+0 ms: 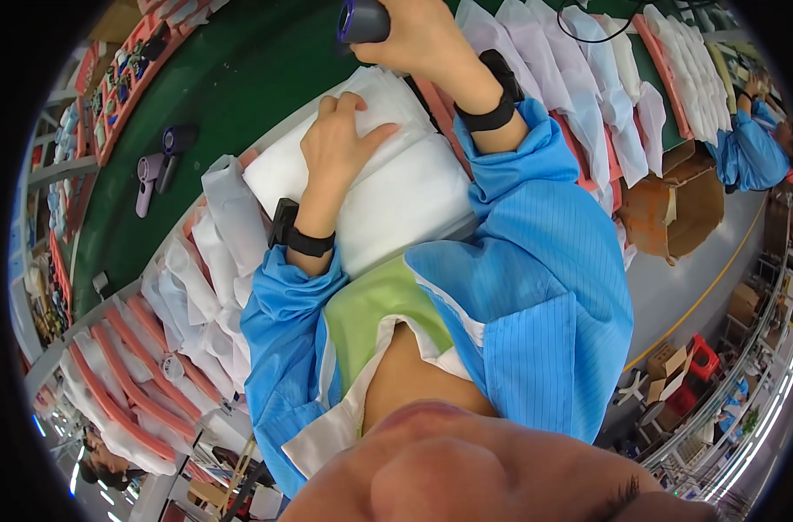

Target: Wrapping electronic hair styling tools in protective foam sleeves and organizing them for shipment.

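Observation:
A stack of thin white bags point(396, 191) lies right in front of me. On top of it rests my left hand point(337, 143), its fingers bent and the thumb spread away, holding nothing that I can see. My right hand point(418, 39), raised beyond the stack at the top edge, is closed around a dark purple hair dryer point(366, 22). The round end of the dryer points left; the upper part of it is cut off by the picture's edge. Two more dryers lie on the green belt to the left, a lilac hair dryer point(147, 178) and a dark hair dryer point(180, 139).
Pink racks point(135, 374) with white sleeves stand at my left. More wrapped items point(579, 87) fill racks on the right, beside an open cardboard box point(670, 204). A green conveyor belt point(240, 96) runs ahead. Another person in blue point(753, 148) works at the far right.

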`<state>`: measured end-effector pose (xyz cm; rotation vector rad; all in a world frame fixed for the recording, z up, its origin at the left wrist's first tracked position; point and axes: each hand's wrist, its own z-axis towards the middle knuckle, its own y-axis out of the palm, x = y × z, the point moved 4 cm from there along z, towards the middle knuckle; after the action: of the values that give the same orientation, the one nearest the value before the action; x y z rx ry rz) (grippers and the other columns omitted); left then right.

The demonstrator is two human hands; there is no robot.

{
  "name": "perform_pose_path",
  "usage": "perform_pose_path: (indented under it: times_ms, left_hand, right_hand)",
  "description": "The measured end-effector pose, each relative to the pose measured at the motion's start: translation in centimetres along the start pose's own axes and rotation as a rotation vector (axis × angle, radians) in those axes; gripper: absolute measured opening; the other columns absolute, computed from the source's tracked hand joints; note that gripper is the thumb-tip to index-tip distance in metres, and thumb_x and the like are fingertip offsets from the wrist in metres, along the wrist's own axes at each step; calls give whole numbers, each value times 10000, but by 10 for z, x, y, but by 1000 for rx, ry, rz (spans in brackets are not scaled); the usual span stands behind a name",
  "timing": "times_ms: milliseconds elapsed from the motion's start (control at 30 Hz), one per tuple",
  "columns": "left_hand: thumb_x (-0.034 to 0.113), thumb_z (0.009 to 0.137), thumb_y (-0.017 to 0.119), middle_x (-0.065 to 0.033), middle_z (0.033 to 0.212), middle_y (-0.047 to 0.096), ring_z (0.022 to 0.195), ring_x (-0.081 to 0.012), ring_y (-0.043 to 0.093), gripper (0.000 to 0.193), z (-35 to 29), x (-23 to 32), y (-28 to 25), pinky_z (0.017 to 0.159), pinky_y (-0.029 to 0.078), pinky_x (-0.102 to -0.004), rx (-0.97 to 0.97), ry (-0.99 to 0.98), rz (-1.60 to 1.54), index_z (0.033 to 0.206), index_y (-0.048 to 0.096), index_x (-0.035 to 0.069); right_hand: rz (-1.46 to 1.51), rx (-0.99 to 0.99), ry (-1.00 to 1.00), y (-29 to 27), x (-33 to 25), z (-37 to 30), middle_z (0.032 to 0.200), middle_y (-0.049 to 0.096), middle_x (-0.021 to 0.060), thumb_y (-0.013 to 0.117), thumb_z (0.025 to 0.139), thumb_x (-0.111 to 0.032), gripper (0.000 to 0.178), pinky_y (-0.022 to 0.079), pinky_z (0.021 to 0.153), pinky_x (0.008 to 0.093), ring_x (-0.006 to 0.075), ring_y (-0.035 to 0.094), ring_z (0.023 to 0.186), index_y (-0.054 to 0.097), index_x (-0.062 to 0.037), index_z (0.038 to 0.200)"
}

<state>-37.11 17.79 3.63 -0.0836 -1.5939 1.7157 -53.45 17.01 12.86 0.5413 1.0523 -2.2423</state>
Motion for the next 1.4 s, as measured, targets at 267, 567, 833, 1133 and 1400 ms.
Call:
perform_pose_path:
  times_ms: [267, 567, 833, 1133, 1400]
  left_hand:
    - [223, 814, 735, -85, 846, 619, 603, -197, 590, 212, -6, -25, 8, 571, 454, -312, -14, 66, -231, 927, 647, 66]
    - [151, 919, 648, -3, 865, 622, 643, -67, 539, 123, -9, -40, -33, 576, 414, -202, 39, -291, -1082, 943, 645, 31]
    - [111, 940, 597, -30, 868, 632, 756, -74, 559, 96, -16, -33, -67, 633, 422, -212, 526, -332, -1559, 978, 630, 30]
    - [3, 868, 641, -56, 892, 638, 757, -115, 566, 213, -28, -1, -78, 593, 435, -222, 470, 16, -768, 1074, 646, 57]
    - [-20, 749, 735, -117, 1060, 589, 853, -172, 585, 414, -21, 16, -72, 600, 457, -224, 627, 190, -369, 1139, 642, 83]
  right_hand:
    - [375, -272, 167, -46, -4, 4, 917, 634, 112, 794, 621, -141, 501, 490, 766, 307, 191, 608, 834, 597, 23, 1052]
    - [483, -460, 38, -20, -6, 2, 934, 617, 124, 786, 640, -110, 565, 474, 822, 314, 206, 599, 896, 557, 18, 1140]
    - [463, -333, -356, 55, -32, -28, 1139, 549, 119, 838, 618, -114, 655, 526, 818, 355, 289, 610, 968, 620, -117, 1235]
    - [301, -185, -267, 57, -34, -33, 1086, 548, 99, 828, 603, -64, 666, 528, 780, 330, 273, 606, 913, 630, -154, 1232]
    - [316, -12, -136, 52, -16, -25, 1122, 548, 110, 801, 646, -23, 573, 519, 769, 308, 253, 606, 933, 570, -37, 1170]
